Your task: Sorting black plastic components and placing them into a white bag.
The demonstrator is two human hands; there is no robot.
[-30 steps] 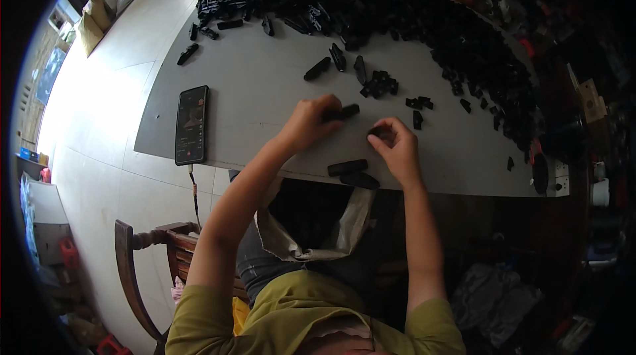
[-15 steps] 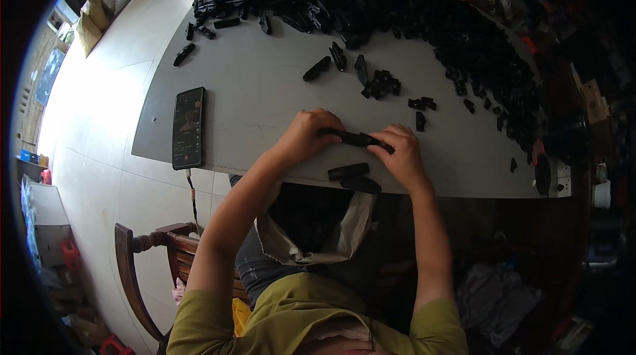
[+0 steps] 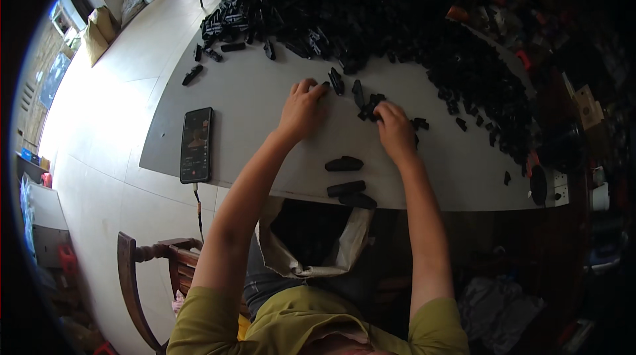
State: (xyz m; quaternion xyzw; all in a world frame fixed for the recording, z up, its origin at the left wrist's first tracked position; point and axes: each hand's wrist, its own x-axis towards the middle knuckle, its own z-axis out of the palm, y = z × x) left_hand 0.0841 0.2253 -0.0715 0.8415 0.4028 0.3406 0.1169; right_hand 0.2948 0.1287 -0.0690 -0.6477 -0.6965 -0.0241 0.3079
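Note:
My left hand (image 3: 302,110) is closed around a long black plastic piece (image 3: 326,84), most of it under the fingers. Just to its right stand two more long black pieces (image 3: 336,81) on the grey table (image 3: 258,103). My right hand (image 3: 396,131) reaches into a small cluster of black parts (image 3: 372,104), its thumb and fingertips pinched at the cluster's near side; what lies between them is mostly hidden. Nearer to me, a black elongated piece (image 3: 344,163) lies above two similar ones (image 3: 346,188) by the table's front edge.
A large heap of black parts (image 3: 397,30) covers the far and right side of the table. At the left lies a phone (image 3: 197,145) with a cable. An open white sack (image 3: 358,239) holding black contents sits at my lap. A wooden chair (image 3: 132,282) stands left.
The black piece I held in both hands now lies on the table near the front edge. Both hands have moved farther out, the left to a long piece, the right to the small cluster.

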